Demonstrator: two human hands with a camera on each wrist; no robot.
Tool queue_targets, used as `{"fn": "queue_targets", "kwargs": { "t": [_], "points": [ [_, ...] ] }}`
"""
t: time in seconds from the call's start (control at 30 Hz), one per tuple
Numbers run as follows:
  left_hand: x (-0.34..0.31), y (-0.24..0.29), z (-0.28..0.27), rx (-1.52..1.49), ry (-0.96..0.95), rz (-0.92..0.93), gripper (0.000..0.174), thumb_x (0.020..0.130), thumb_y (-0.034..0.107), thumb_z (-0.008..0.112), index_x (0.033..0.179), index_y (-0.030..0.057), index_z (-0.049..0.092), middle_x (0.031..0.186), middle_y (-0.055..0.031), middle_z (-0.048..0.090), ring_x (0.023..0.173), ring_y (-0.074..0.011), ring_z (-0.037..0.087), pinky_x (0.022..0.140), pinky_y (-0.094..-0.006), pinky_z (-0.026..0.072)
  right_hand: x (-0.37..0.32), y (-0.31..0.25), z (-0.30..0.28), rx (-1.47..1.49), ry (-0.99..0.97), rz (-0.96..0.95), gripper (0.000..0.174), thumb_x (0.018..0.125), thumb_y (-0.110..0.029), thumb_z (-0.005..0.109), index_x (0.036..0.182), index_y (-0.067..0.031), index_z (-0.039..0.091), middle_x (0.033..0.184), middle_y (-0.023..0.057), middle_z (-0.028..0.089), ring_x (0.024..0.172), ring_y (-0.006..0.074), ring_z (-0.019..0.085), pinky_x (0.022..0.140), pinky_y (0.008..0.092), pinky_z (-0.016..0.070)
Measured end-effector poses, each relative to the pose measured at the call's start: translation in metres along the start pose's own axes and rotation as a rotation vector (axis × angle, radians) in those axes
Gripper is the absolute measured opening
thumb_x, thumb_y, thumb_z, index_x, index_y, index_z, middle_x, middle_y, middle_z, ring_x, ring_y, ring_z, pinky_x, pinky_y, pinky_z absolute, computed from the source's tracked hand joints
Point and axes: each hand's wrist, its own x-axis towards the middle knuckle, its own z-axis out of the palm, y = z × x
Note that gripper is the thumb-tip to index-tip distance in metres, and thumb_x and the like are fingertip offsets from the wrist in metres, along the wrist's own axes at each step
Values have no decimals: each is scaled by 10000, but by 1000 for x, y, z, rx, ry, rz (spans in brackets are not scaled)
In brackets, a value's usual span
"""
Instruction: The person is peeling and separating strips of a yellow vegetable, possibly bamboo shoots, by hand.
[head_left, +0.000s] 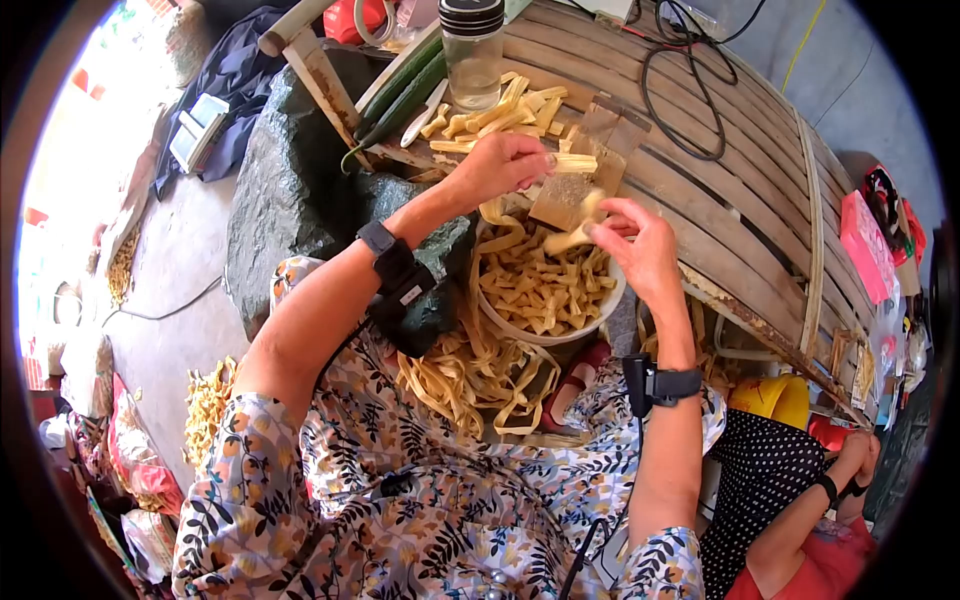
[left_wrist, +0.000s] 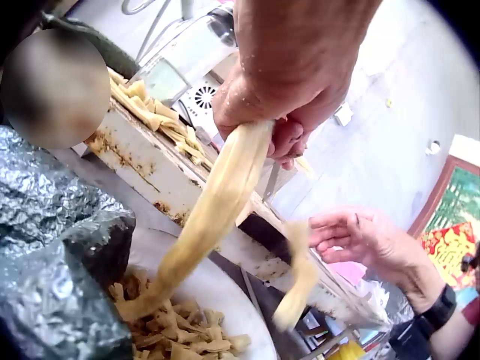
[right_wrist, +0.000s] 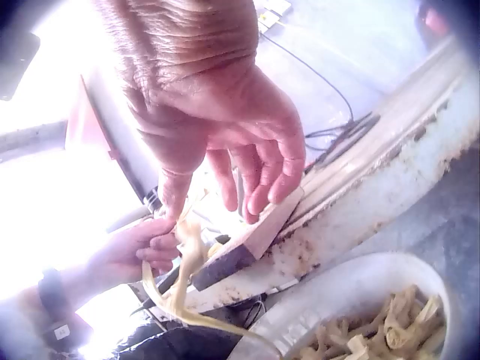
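Observation:
My left hand pinches a long pale yellow strip, which hangs from the fingers toward the bowl in the left wrist view. Across from it, my right hand has loosely bent, parted fingers. A blurred short yellow piece is in the air beside those fingers, apparently not gripped. Under both hands stands a white bowl holding many knotted yellow pieces. In the right wrist view my right hand hangs above the strip and the other hand. A wooden block lies at the slatted surface's edge.
On the slatted wooden surface are more yellow strips, a lidded jar, cucumbers and a black cable. Long strips hang beside the bowl. Dark plastic sheeting is at left; another person is at lower right.

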Motion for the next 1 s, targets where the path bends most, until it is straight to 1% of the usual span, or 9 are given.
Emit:
{"fn": "queue_targets", "kwargs": {
  "t": [0.07,0.17,0.23,0.4,0.6,0.73,0.83,0.93,1.0],
  "points": [
    [-9,-4,5,17,-50,50,174,862,182,545,827,26,614,574,57,440,532,-31,391,482,-180,327,-12,5,-3,-127,16,-78,273,767,-172,652,992,-28,598,829,103,624,796,181,586,704,290,464],
    [-24,6,23,322,-35,170,148,854,169,550,851,33,607,582,15,480,557,-50,445,511,-206,382,-11,0,-2,58,204,-224,287,770,-205,657,974,-13,595,844,101,629,785,162,587,699,269,457],
    [-33,7,42,380,-44,301,142,825,164,578,865,28,589,644,-87,550,583,-142,539,551,-270,444,-9,-5,5,140,137,-154,242,827,-193,594,943,19,586,799,86,630,734,147,595,657,261,459],
    [-44,7,58,812,-124,608,197,784,166,593,949,68,551,720,-136,588,690,-332,567,563,-348,462,-10,6,8,164,-157,215,173,851,-138,547,868,27,596,651,57,601,552,109,562,484,237,426],
    [-51,13,42,561,-91,370,146,787,114,570,922,66,543,720,-128,587,694,-305,582,567,-340,461,-17,20,-2,170,-87,235,95,802,-66,575,835,-9,643,589,5,562,459,57,450,423,203,354],
    [-42,11,24,365,-223,309,118,821,103,541,909,33,578,717,-61,587,653,-192,573,621,-286,460,-31,0,-13,161,-455,262,140,776,-55,599,898,-5,643,621,-3,573,466,42,444,429,179,350],
    [-38,12,22,117,-375,220,154,874,135,498,933,16,576,740,5,580,649,-134,555,615,-260,459,-43,-29,-4,525,-773,187,236,782,-121,624,992,-13,623,647,-21,577,475,19,435,430,159,328],
    [-42,21,36,-476,-471,-184,236,934,201,415,887,19,558,680,27,528,549,-46,471,517,-189,411,-40,-28,-11,884,-621,53,429,779,-248,665,1119,-14,548,772,-17,610,506,0,431,430,140,296],
    [-41,14,51,-675,-515,-275,246,936,219,412,854,30,545,642,31,503,500,-26,423,479,-172,381,-37,-29,-9,777,-502,54,417,780,-243,664,1109,-10,555,796,3,625,517,3,445,430,143,298]
  ]
}}
